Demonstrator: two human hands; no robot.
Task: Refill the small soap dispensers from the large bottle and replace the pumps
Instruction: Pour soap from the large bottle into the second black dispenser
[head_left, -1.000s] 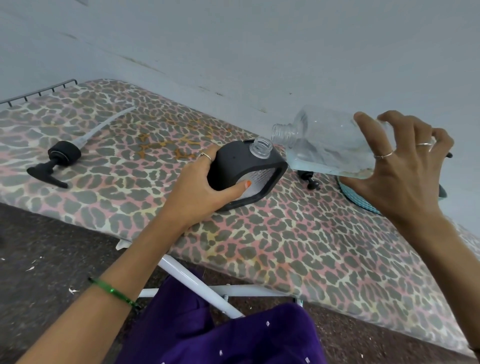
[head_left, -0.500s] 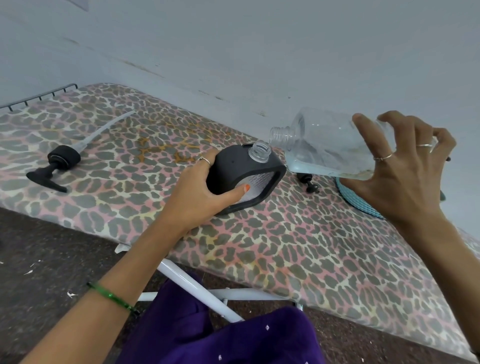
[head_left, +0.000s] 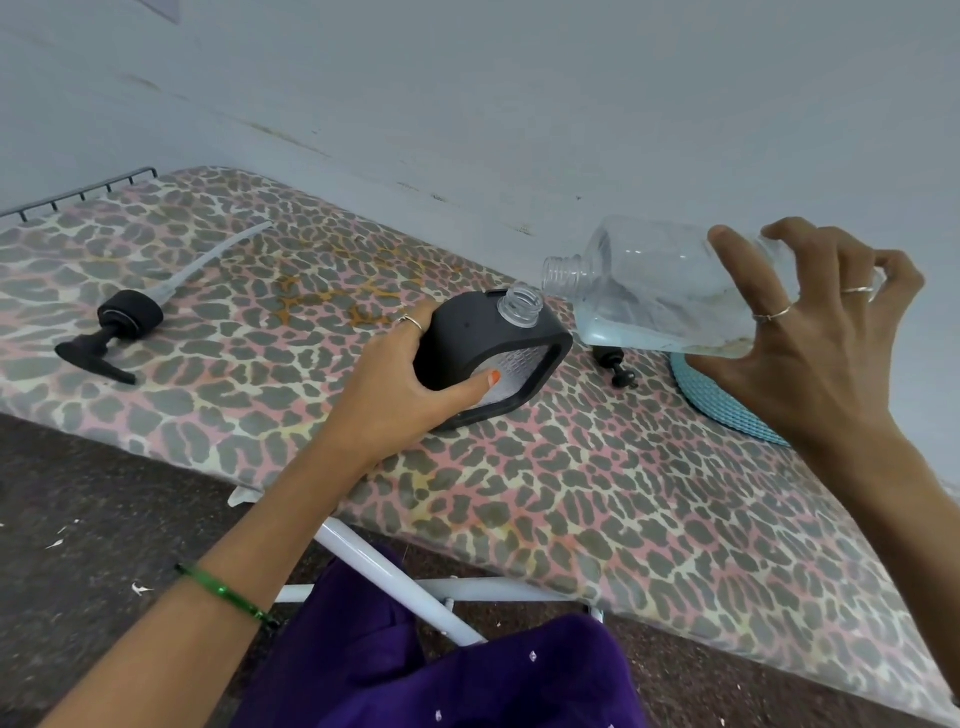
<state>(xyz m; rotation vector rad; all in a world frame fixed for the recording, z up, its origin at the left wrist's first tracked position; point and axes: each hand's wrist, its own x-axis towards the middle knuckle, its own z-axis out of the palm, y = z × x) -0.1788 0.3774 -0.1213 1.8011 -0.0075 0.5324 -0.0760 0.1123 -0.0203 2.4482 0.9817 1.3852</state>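
My left hand grips a small black soap dispenser with a clear threaded neck; it stands tilted on the leopard-print board. My right hand holds the large clear bottle on its side, with pale liquid pooled along its lower wall. The bottle's open mouth hovers just right of and slightly above the dispenser's neck, not touching it. A black pump with a long clear tube lies at the board's left. A small black pump part lies behind the dispenser, under the bottle.
A teal woven mat lies on the board under my right hand. A grey wall runs close behind. A wire rack ends the board at far left. White legs and purple cloth are below the near edge.
The large bottle has stayed near the dispenser's neck, its mouth a little nearer and lower. The view has shifted slightly; my left hand keeps its hold on the dispenser.
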